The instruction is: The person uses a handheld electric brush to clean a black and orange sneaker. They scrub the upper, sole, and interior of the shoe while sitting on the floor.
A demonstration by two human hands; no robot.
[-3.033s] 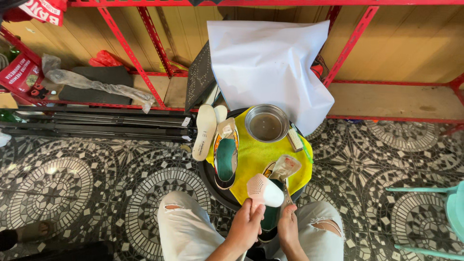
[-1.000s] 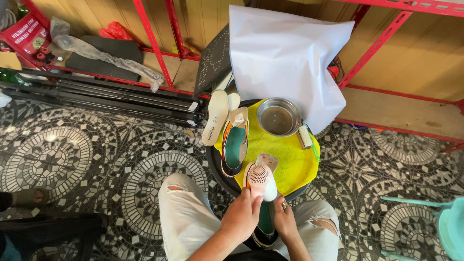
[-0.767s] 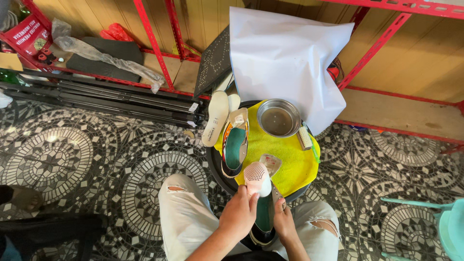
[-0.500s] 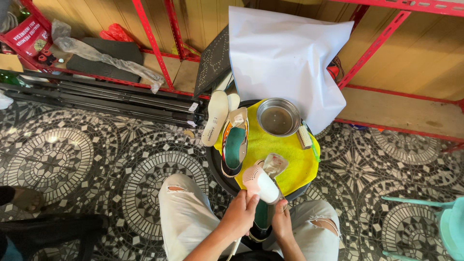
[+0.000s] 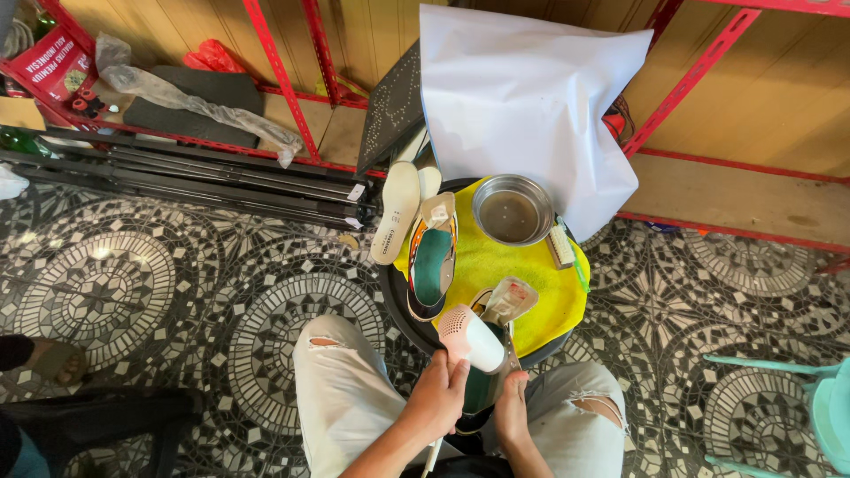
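My left hand grips a small white hair dryer whose pale pink perforated end points up and to the left. It hovers over a shoe with a teal lining that my right hand holds by its side, over my lap. The shoe's tongue is pulled up and forward. A second matching shoe lies on a yellow cloth, with two white insoles beside it.
The cloth covers a round black table that also carries a metal bowl and a brush. A white sheet leans behind. Red shelving lines the wall, black poles lie on the patterned floor, and a teal chair is at right.
The dryer has swung slightly over the held shoe, its nozzle end shifting from side to side. My right hand has kept its hold on the shoe.
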